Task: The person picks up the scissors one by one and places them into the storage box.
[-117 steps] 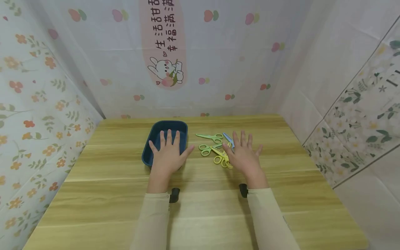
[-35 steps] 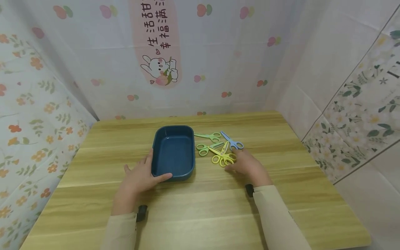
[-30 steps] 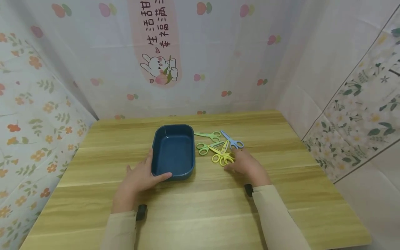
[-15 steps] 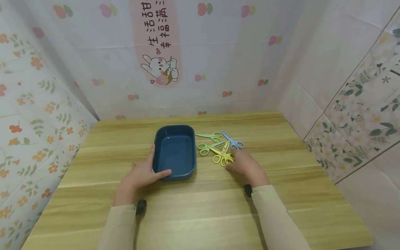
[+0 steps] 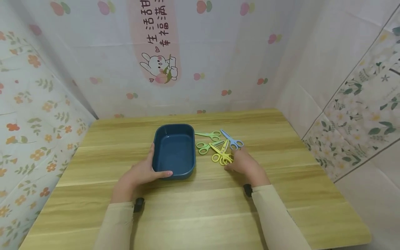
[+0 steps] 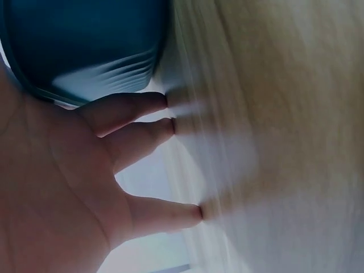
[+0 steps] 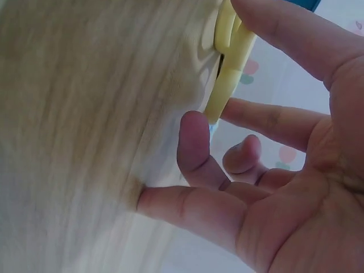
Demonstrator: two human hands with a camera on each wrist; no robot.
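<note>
A dark blue rectangular tray [image 5: 175, 154] stands on the wooden table. My left hand [image 5: 140, 174] spans its near left corner, thumb on the front rim and fingers along the left side. In the left wrist view, several fingers reach straight down to the tabletop beside the tray wall. My right hand [image 5: 245, 163] pinches a yellow scissors handle [image 7: 230, 74] between thumb and index finger; its other fingers hold nothing. Yellow scissors [image 5: 222, 154] overlap there with blades crossed, apparently two pairs, partly hidden by the hand. Blue scissors [image 5: 232, 139] lie just beyond the right fingers.
Light green scissors [image 5: 208, 134] lie right of the tray, their tip close to its wall. Another green pair [image 5: 206, 147] lies nearer, partly under a yellow blade. The wooden table [image 5: 193, 215] ends at a patterned curtain [image 5: 212, 62] behind.
Both hands were first spread flat, over the tray and scissors. The left moved to the tray's corner, and the tray now sits farther right. The right came down to the yellow scissors; little differs since then.
</note>
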